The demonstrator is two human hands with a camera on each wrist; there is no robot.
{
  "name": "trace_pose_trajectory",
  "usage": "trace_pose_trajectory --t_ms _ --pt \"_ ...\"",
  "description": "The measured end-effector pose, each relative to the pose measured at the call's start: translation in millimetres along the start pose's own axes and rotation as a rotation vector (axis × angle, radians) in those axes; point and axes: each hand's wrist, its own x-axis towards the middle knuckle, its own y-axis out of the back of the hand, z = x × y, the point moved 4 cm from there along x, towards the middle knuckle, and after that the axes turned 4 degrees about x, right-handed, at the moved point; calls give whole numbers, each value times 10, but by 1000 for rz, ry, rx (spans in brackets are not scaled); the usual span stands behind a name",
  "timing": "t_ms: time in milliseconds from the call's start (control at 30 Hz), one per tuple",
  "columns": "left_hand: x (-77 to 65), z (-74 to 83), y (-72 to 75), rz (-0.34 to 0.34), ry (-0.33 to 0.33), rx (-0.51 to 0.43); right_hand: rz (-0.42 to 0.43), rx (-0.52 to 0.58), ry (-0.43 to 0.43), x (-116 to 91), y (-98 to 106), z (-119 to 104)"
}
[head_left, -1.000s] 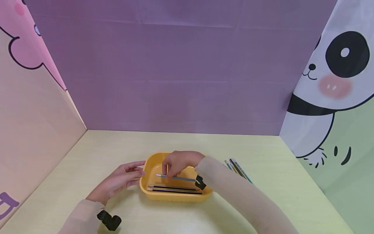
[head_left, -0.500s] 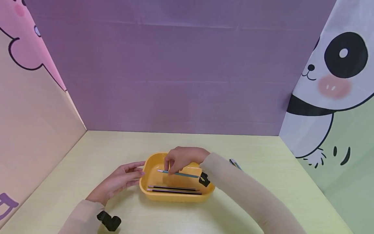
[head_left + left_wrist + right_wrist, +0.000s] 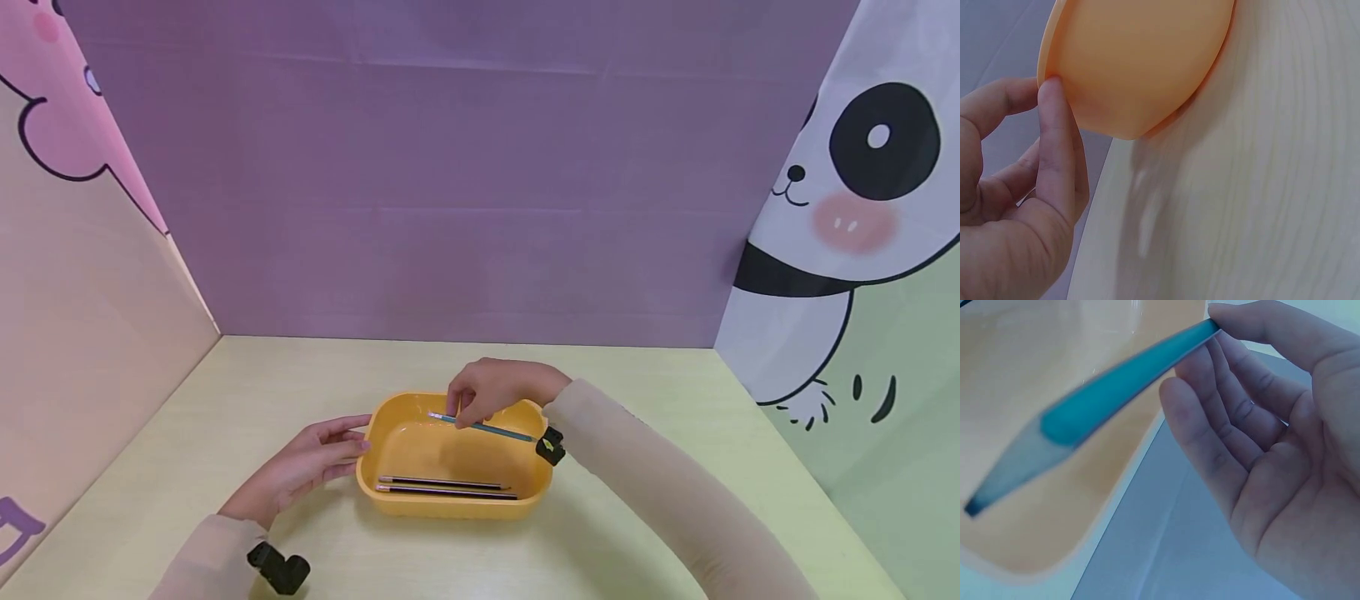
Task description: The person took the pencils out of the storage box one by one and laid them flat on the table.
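Observation:
A yellow plastic basin stands on the table. My left hand pinches its left rim between thumb and fingertips, as the left wrist view shows at the basin wall. Over the far part of the basin, my right hand pinches a blue pencil near its eraser end. In the right wrist view the sharpened end of this pencil points away from the fingers, above the basin. Two dark striped pencils lie side by side along the near inner wall.
The pale wood table runs back to a purple wall panel. Side panels with cartoon animals stand at left and right, including a panda. A black wrist camera sits on the left sleeve, another on the right.
My right hand has lifted the blue pencil and moved it away from me and to the right. Pencils on the table at right are now hidden behind the sleeve. My left hand stays put.

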Motion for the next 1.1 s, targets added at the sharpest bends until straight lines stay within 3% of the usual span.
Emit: trace_pose_trajectory --t_ms 433,1100 --pt "-6 1 -3 11 -3 12 28 -21 -11 -263 104 182" --pt "-8 14 -11 3 2 3 178 144 -96 -866 337 713"
